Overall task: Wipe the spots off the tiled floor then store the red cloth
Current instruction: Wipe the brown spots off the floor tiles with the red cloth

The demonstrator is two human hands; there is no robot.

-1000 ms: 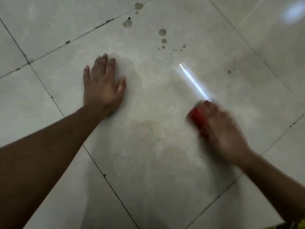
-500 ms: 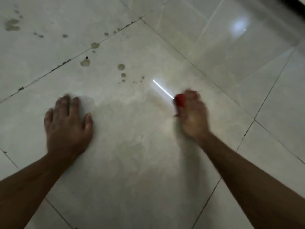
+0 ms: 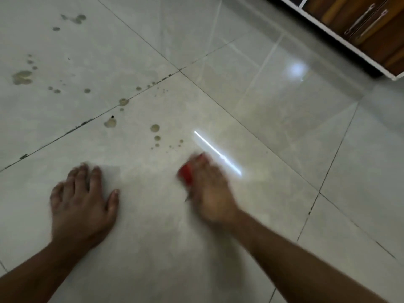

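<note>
The left hand (image 3: 82,204) lies flat, fingers spread, bracing on the tiled floor (image 3: 153,248). Beside it, the blurred right hand (image 3: 209,193) grips the red cloth (image 3: 185,174) against the tile. Just beyond the cloth lie brownish spots (image 3: 156,133); firm, overlapping strokes outward should lift them. A wooden cabinet (image 3: 360,25) stands farthest.

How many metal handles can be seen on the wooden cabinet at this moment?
2. Both sit on the wooden cabinet at the top right: one handle to the left, the other handle just right of it, both slanted. More may lie outside the frame.
</note>
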